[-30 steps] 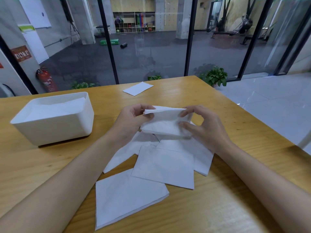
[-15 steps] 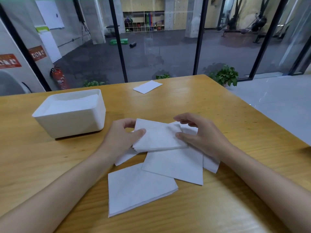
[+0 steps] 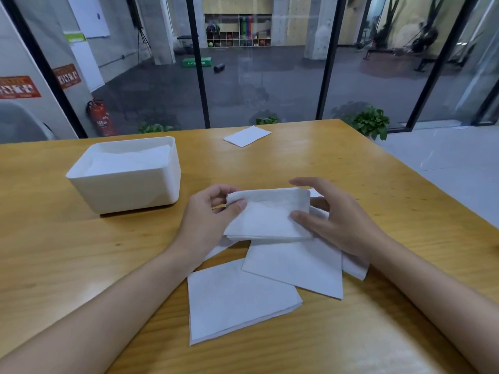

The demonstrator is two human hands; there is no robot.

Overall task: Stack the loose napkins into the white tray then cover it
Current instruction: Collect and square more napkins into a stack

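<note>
A small stack of white napkins is lifted just above the table between both hands. My left hand pinches its left edge with thumb on top. My right hand grips its right edge, thumb on the near side and fingers curved over the far side. Under them lie more loose napkins: one in the middle, another nearer me, and one partly hidden under my right wrist. The white tray stands to the left with napkins inside it. No cover is in view.
One more single napkin lies near the far edge of the wooden table. The table's right edge runs diagonally past my right arm. Glass walls stand behind the table.
The napkin stack, lowered onto the pile half a second ago, is lifted again and tilted toward me. My view has shifted, so the tray appears further right.
</note>
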